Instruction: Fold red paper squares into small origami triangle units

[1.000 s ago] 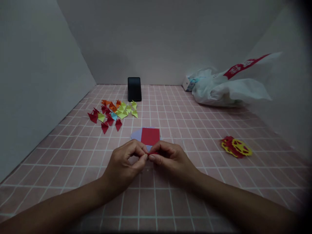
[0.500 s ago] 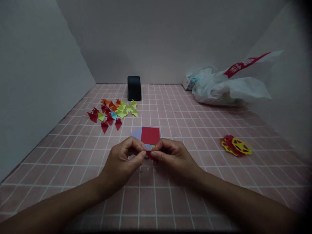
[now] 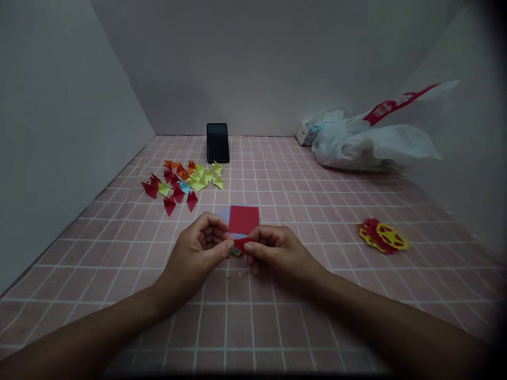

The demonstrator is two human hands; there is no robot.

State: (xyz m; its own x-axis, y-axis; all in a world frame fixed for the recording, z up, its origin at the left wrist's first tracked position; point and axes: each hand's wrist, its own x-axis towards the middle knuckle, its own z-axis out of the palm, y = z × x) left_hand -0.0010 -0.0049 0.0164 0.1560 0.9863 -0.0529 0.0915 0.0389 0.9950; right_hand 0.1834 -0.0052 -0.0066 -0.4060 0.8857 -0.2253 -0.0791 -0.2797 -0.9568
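A small folded piece of red paper is held up between my two hands, partly covered by the fingers. My left hand pinches its left end between thumb and forefinger, the other fingers curled. On the other side, my right hand grips the right end in a thumb-and-finger pinch. Just beyond the fingers lies a square sheet of red paper on top of a lilac sheet. Under the folded piece a bit of green and yellow paper shows.
Folded paper cranes in red, orange, yellow and blue lie at the back left. Behind them a black phone leans upright. A white plastic bag and a small box sit at the back right. Red and yellow paper cut-outs lie at right.
My hands have moved slightly apart, and more of the folded red paper shows between them. The left fingers have lifted a little. The other things stay in place.
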